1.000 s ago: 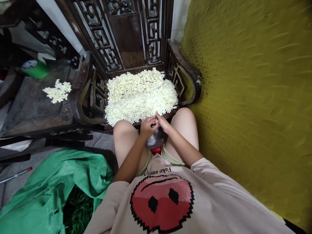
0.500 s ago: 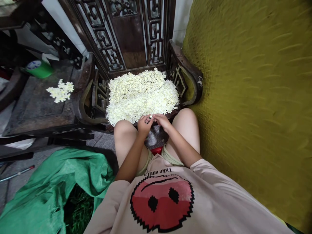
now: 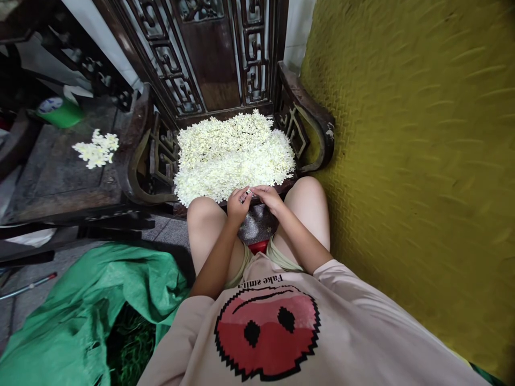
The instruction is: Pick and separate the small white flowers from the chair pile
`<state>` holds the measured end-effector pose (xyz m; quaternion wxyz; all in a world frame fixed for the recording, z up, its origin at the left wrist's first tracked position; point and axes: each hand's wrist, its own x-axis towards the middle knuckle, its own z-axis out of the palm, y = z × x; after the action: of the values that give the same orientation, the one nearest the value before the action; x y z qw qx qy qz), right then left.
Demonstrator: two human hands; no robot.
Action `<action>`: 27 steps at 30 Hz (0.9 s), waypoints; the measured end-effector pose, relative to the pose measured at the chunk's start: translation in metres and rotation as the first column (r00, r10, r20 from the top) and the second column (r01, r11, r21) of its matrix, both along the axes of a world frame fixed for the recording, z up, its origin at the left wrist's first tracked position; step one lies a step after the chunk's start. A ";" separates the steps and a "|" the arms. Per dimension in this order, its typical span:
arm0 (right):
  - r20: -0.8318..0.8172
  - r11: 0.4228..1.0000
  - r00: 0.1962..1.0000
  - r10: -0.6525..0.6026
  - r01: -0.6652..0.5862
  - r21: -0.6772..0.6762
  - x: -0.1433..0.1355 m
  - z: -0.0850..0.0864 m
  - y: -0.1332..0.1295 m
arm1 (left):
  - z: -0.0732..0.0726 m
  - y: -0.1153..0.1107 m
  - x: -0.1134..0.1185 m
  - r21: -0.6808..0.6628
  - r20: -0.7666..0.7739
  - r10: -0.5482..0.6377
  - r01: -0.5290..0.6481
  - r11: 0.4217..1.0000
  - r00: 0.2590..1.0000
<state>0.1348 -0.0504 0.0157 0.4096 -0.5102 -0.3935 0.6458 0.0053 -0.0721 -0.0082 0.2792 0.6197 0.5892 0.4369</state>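
My left hand (image 3: 238,203) and my right hand (image 3: 267,196) meet between my knees, fingertips pinched together around a small white flower (image 3: 250,191). Most of that flower is covered by the fingers. Just beyond them, a thick heap of white blossoms (image 3: 235,155) covers the seat of a dark carved wooden chair (image 3: 303,115). A smaller cluster of white flowers (image 3: 96,149) lies on the wooden seat to the left.
A roll of green tape (image 3: 60,111) sits on the left wooden seat (image 3: 52,171). On the floor at lower left is a green sack (image 3: 76,305) with dark green stringy material inside. A yellow textured sheet (image 3: 410,161) stands along the right.
Both hands stay together at the same place, with only slight finger movement around the flower. The view has shifted a little.
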 end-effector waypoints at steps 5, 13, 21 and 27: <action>-0.008 1.000 1.000 -0.015 0.015 -0.011 0.000 0.000 -0.001 | 0.001 -0.001 0.000 -0.007 -0.001 -0.003 0.003 1.000 1.000; -0.010 1.000 1.000 -0.008 0.008 -0.013 0.000 0.003 -0.001 | 0.002 -0.001 -0.001 -0.006 -0.004 -0.001 0.000 1.000 1.000; -0.011 1.000 1.000 -0.026 0.026 -0.007 -0.001 -0.005 0.001 | 0.000 0.000 -0.001 -0.010 0.021 -0.001 0.001 1.000 1.000; -0.007 1.000 1.000 -0.030 0.030 -0.002 -0.001 -0.005 0.001 | 0.000 0.000 -0.001 -0.020 0.081 0.013 -0.011 1.000 0.997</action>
<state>0.1340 -0.0489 0.0104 0.4202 -0.5142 -0.3837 0.6418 0.0048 -0.0720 -0.0080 0.3065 0.5950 0.5854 0.4576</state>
